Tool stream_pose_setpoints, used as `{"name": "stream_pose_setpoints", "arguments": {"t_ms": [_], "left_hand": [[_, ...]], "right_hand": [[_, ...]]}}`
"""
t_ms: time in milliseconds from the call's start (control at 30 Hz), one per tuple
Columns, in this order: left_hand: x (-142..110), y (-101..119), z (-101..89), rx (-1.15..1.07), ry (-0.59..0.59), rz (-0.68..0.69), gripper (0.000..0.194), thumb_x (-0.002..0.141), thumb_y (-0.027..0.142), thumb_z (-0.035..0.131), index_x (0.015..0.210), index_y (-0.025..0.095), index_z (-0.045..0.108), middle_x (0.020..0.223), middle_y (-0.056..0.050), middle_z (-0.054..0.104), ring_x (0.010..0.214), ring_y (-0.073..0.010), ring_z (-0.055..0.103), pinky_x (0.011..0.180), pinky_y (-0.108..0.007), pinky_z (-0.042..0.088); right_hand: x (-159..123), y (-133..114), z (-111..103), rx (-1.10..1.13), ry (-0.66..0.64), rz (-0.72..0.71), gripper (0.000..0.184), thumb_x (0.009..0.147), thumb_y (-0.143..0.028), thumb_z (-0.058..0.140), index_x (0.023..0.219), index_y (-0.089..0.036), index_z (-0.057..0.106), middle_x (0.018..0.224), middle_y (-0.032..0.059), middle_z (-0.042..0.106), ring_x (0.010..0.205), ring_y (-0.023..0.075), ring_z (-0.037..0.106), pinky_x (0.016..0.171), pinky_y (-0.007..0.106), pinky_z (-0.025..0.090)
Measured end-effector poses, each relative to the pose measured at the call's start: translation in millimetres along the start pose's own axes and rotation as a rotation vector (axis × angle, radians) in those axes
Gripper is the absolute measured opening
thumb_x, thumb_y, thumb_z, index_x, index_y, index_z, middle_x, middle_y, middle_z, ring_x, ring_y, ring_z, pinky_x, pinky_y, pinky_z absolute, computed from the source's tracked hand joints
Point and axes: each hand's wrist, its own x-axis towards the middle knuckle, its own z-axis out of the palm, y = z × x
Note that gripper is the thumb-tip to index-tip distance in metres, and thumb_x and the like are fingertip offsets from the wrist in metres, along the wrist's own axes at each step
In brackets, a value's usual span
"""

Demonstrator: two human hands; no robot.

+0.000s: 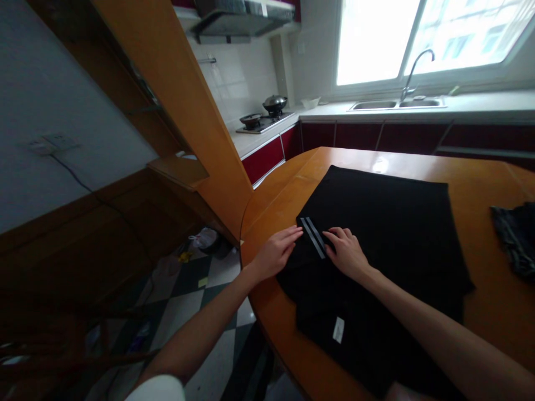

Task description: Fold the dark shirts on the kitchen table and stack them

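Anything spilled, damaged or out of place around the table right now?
Nothing stands out on the table: the garment lies spread out, with the left hand and right hand on it. On the floor, though, a small yellowish scrap lies loose, perhaps dropped. I see no spill or damage.

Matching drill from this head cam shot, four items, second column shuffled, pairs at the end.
1. Garment
2. Left hand
3. Right hand
4. Faucet

A. To the right of the grey stripes
B. Rising at the sink
C. Black, spread on the table
D. To the left of the grey stripes

Pairs: 1-C, 2-D, 3-A, 4-B
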Motion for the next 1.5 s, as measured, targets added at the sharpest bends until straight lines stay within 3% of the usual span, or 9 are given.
{"name": "stream_pose_setpoints", "arguments": {"t_ms": [133, 333, 500, 600, 700, 1000, 1167, 1400, 1500], "left_hand": [[7, -7, 23.5, 0.185, -0.289, 0.038, 0.057, 0.106, 0.043, 0.037, 0.159, 0.026, 0.025, 0.166, -0.007, 0.021, 0.154, -0.0248, 0.016, 0.124, -0.052, 0.015], [-3, -20, 24.7, 0.237, -0.39, 0.04, 0.068, 0.104, 0.055, 0.037, 0.162, 0.03, 0.013, 0.168, -0.007, 0.007, 0.155, -0.0282, 0.006, 0.123, -0.057, 0.009], [28, -17, 16.6, 0.213, -0.297, 0.052, 0.06, 0.105, 0.051, 0.035, 0.16, 0.03, 0.022, 0.168, -0.007, 0.013, 0.154, -0.0298, 0.008, 0.122, -0.058, 0.012], [56, -14, 19.7, 0.211, -0.226, 0.091, 0.058, 0.105, 0.051, 0.034, 0.158, 0.027, 0.03, 0.167, -0.007, 0.019, 0.154, -0.0293, 0.012, 0.122, -0.055, 0.016], [74, -14, 30.3, 0.219, -0.234, 0.138, 0.058, 0.105, 0.051, 0.035, 0.157, 0.026, 0.033, 0.165, -0.007, 0.024, 0.154, -0.0301, 0.014, 0.122, -0.056, 0.018], [65, -28, 56.0, 0.285, -0.251, 0.199, 0.058, 0.103, 0.054, 0.039, 0.157, 0.035, 0.031, 0.166, -0.002, 0.022, 0.153, -0.0318, 0.015, 0.122, -0.056, 0.019], [68, -31, 55.8, 0.27, -0.247, 0.201, 0.06, 0.102, 0.055, 0.039, 0.158, 0.034, 0.03, 0.166, -0.001, 0.023, 0.153, -0.031, 0.018, 0.121, -0.056, 0.021], [81, -26, 54.1, 0.166, 0.022, 0.095, 0.059, 0.104, 0.045, 0.033, 0.153, 0.012, 0.039, 0.158, -0.013, 0.04, 0.149, -0.0236, 0.032, 0.122, -0.044, 0.027], [94, -19, 56.9, 0.226, -0.041, 0.089, 0.062, 0.101, 0.048, 0.037, 0.153, 0.012, 0.039, 0.16, -0.014, 0.036, 0.151, -0.0305, 0.026, 0.121, -0.053, 0.025]], "right_hand": [[-2, 0, 1, 0.033, 0.01, 0.004, 0.044, 0.094, -0.028, 0.051, 0.136, -0.019, 0.059, 0.135, 0.0122, 0.059, 0.118, 0.0295, 0.05, 0.097, 0.042, 0.043], [6, 1, -2, 0.2, 0.021, 0.035, 0.043, 0.092, -0.029, 0.057, 0.134, -0.018, 0.061, 0.133, 0.0123, 0.06, 0.121, 0.0283, 0.052, 0.101, 0.043, 0.043], [27, 22, -58, 0.588, 0.127, 0.125, 0.036, 0.096, -0.031, 0.05, 0.124, -0.016, 0.066, 0.117, 0.0107, 0.069, 0.1, 0.0194, 0.064, 0.089, 0.034, 0.052], [17, 42, -95, 0.573, 0.287, 0.158, 0.036, 0.093, -0.029, 0.051, 0.122, -0.017, 0.067, 0.117, 0.0098, 0.069, 0.101, 0.02, 0.064, 0.085, 0.034, 0.054], [-17, 59, -108, 0.421, 0.364, 0.217, 0.039, 0.091, -0.026, 0.05, 0.125, -0.017, 0.066, 0.124, 0.0112, 0.066, 0.113, 0.0228, 0.061, 0.098, 0.039, 0.05], [-125, 90, -57, -0.119, 0.17, 0.472, 0.058, 0.099, -0.036, 0.038, 0.151, -0.01, 0.042, 0.16, 0.0157, 0.036, 0.15, 0.0279, 0.025, 0.12, 0.051, 0.024], [-127, 92, -49, -0.212, 0.048, 0.515, 0.06, 0.101, -0.04, 0.035, 0.152, -0.009, 0.04, 0.163, 0.0158, 0.028, 0.153, 0.0268, 0.018, 0.122, 0.051, 0.015], [-118, 72, -54, -0.27, 0.19, 0.516, 0.063, 0.101, -0.045, 0.034, 0.153, -0.008, 0.038, 0.163, 0.0164, 0.028, 0.153, 0.0277, 0.016, 0.121, 0.051, 0.015], [-115, 63, -48, -0.254, 0.183, 0.489, 0.067, 0.1, -0.047, 0.038, 0.154, -0.007, 0.036, 0.164, 0.0171, 0.026, 0.153, 0.0286, 0.015, 0.121, 0.05, 0.015]]}}
